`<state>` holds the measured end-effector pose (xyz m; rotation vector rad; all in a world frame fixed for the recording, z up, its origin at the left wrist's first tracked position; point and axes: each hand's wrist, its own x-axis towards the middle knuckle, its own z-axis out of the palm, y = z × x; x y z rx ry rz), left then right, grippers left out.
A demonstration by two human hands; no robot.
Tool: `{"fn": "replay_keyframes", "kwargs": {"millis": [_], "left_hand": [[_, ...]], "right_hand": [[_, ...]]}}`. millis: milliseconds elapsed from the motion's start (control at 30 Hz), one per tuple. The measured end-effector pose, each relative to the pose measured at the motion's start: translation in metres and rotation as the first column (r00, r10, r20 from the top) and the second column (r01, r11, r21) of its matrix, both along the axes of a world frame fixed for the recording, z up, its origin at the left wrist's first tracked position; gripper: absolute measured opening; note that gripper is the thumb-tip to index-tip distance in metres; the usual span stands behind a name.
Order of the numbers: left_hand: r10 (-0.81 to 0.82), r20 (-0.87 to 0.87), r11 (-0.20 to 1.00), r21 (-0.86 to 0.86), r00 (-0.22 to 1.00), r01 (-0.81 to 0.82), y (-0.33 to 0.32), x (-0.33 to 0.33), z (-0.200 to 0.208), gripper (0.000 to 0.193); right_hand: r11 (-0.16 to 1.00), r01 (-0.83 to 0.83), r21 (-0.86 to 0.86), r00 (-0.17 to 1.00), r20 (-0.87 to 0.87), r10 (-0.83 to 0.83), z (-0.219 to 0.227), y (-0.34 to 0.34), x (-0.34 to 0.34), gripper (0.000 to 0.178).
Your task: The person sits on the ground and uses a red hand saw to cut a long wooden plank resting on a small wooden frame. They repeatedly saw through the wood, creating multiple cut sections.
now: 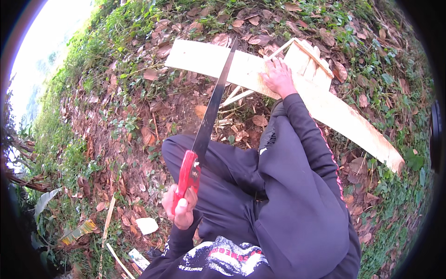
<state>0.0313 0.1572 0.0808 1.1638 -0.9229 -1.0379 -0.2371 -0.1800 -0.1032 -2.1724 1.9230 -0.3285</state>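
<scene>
A: What do we have, biggest first?

B: One stretch of leafy ground (pixel 134 104) all round us, then our two bent, dark-trousered legs (pixel 302 204) on the near side.

A: And how many boards?

B: We count one long, pale board (pixel 325 106), running from the far left to the right beyond our legs. One small wooden frame (pixel 315 58) shows just past it, at the far right.

A: The saw (pixel 209 123)?

B: Just one, with a red handle. Its blade points far and crosses the board's left part in our view; we cannot tell whether they touch.

A: Our two hands?

B: Our left grip (pixel 182 208) is clamped round the saw's handle. Our right grip (pixel 278 78) rests on the board, fingers apart.

A: Anything smaller?

B: At near left, at least two thin strips (pixel 107 228) and one white scrap (pixel 147 226).
</scene>
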Motion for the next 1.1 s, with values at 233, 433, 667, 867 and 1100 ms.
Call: {"fn": "replay_keyframes", "kwargs": {"millis": [233,433,667,867,1100], "left_hand": [[-0.065,0.092,0.998,-0.014,0.994,0.067,-0.074,-0.018,-0.063,0.022],[-0.116,0.029,0.993,-0.023,0.993,0.116,-0.115,-0.034,-0.101,0.019],[-0.168,-0.011,0.985,-0.029,0.986,0.168,-0.129,-0.040,-0.105,0.017],[-0.159,0.091,0.987,-0.001,0.983,0.160,-0.131,-0.034,-0.109,0.013],[-0.179,0.115,0.984,0.029,0.977,0.177,-0.114,-0.023,-0.110,0.016]], "right_hand": [[0.995,-0.027,0.100,1.000,0.017,0.025,-0.015,-0.015,-0.009,0.069],[0.985,-0.018,0.171,0.999,0.051,0.010,0.004,-0.009,-0.003,0.069],[0.983,-0.008,0.183,0.999,0.035,0.001,0.004,-0.009,-0.004,0.069],[0.981,-0.001,0.193,1.000,0.029,-0.004,0.010,-0.009,-0.003,0.069],[0.987,-0.013,0.158,0.999,0.049,0.005,0.007,-0.008,-0.005,0.068]]}}
